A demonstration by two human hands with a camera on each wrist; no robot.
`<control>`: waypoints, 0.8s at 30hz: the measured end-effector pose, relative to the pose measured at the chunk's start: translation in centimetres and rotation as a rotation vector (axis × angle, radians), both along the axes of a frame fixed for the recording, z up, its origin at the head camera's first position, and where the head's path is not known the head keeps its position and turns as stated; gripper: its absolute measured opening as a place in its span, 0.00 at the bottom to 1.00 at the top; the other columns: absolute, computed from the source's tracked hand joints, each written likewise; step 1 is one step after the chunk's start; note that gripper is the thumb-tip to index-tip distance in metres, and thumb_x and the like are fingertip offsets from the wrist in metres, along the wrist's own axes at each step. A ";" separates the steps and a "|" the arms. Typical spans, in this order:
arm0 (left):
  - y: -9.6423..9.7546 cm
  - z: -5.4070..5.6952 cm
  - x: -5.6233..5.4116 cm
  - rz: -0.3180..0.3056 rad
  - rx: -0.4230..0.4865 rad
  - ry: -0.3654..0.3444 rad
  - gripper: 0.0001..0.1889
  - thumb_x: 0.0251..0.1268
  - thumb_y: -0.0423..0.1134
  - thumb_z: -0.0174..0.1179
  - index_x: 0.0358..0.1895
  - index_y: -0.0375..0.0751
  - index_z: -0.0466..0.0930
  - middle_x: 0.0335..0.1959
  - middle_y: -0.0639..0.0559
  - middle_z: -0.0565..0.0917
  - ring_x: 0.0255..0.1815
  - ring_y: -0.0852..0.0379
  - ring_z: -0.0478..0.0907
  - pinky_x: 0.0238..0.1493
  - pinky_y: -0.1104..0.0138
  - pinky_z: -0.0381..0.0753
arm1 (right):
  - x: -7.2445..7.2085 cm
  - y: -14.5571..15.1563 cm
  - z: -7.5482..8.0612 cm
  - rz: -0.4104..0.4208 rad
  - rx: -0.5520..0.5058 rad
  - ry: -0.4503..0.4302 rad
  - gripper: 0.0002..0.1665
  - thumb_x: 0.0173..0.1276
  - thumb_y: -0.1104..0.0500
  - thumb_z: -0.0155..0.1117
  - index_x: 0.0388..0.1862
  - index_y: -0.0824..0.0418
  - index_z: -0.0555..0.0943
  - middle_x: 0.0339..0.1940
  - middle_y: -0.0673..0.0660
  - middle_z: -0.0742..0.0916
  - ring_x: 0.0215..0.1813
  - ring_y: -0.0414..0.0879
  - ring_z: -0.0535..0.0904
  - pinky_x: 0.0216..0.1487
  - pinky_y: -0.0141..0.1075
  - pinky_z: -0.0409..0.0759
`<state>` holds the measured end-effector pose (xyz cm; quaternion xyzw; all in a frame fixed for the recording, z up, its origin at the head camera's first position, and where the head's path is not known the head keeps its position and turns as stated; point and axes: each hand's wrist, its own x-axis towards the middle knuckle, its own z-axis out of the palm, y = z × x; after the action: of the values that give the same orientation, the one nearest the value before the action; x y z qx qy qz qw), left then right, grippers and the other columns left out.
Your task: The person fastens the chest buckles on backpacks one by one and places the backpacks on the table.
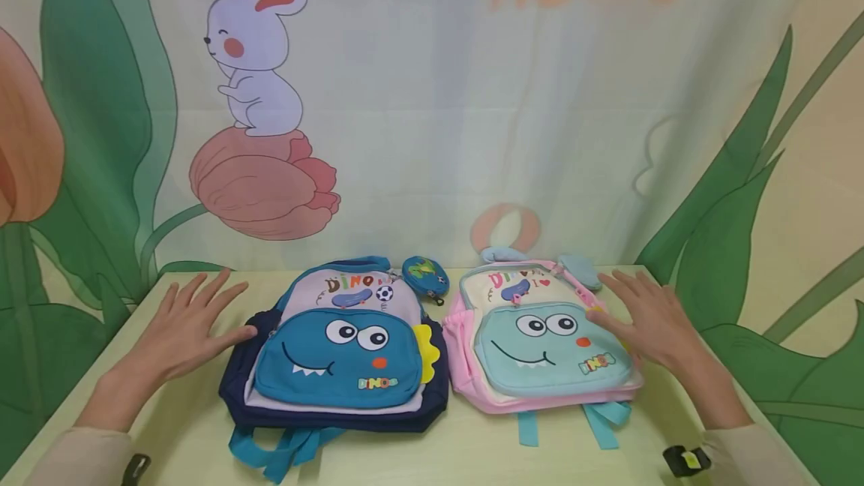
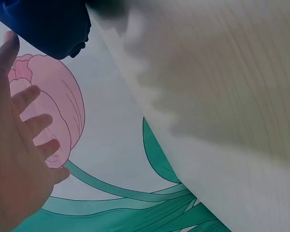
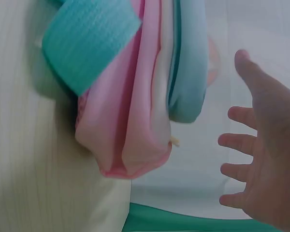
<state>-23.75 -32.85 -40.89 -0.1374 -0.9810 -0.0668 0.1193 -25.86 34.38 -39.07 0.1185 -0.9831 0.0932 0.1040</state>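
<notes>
Two dinosaur backpacks lie side by side on the table, faces up. The navy and blue backpack (image 1: 337,358) is on the left, with a yellow spiky trim at its right edge. On the right is the pink and mint backpack (image 1: 553,351). My left hand (image 1: 182,328), fingers spread, is beside the blue backpack's left side and holds nothing. In the left wrist view its thumb is close to the dark blue fabric (image 2: 48,24); contact cannot be told. Fingers apart, my right hand (image 1: 651,321) hovers by the pink backpack's right edge, holding nothing.
A round blue pouch (image 1: 425,277) lies behind the blue backpack, and a pale blue pouch (image 1: 580,271) behind the pink one. Teal straps (image 1: 290,452) trail toward the table's front. A printed curtain (image 1: 418,96) hangs behind the table (image 1: 405,460).
</notes>
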 end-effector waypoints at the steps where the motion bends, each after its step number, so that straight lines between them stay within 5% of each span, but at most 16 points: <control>1: 0.0 0.0 0.0 -0.007 0.008 -0.004 0.43 0.64 0.68 0.55 0.75 0.46 0.61 0.77 0.34 0.56 0.76 0.28 0.48 0.72 0.31 0.34 | 0.0 -0.1 0.0 0.011 -0.007 0.020 0.47 0.69 0.30 0.54 0.77 0.56 0.63 0.75 0.69 0.68 0.76 0.72 0.55 0.67 0.75 0.48; 8: 0.0 0.0 0.2 -0.046 0.088 -0.034 0.36 0.67 0.63 0.56 0.71 0.42 0.68 0.72 0.33 0.67 0.72 0.28 0.56 0.68 0.31 0.49 | 0.2 -1.8 0.0 0.072 -0.088 0.142 0.32 0.68 0.42 0.65 0.65 0.57 0.76 0.63 0.63 0.81 0.64 0.64 0.73 0.62 0.65 0.67; 15: 0.0 -0.2 0.7 -0.038 0.203 -0.112 0.33 0.70 0.61 0.55 0.68 0.41 0.71 0.67 0.34 0.74 0.68 0.30 0.66 0.62 0.32 0.62 | 0.4 -4.0 0.5 0.105 -0.161 0.112 0.29 0.68 0.49 0.67 0.66 0.56 0.77 0.61 0.64 0.82 0.64 0.64 0.74 0.61 0.65 0.69; 24: 0.0 -0.2 0.9 -0.037 0.248 -0.192 0.36 0.70 0.63 0.54 0.70 0.40 0.68 0.68 0.36 0.73 0.69 0.31 0.67 0.61 0.33 0.66 | 0.3 -6.5 0.6 0.160 -0.191 0.070 0.26 0.69 0.48 0.67 0.64 0.54 0.79 0.65 0.63 0.81 0.67 0.64 0.72 0.64 0.66 0.68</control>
<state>-22.88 -32.82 -41.06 -0.1328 -0.9694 -0.2025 0.0400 -25.60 27.88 -38.47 0.1896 -0.9529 0.1900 0.1415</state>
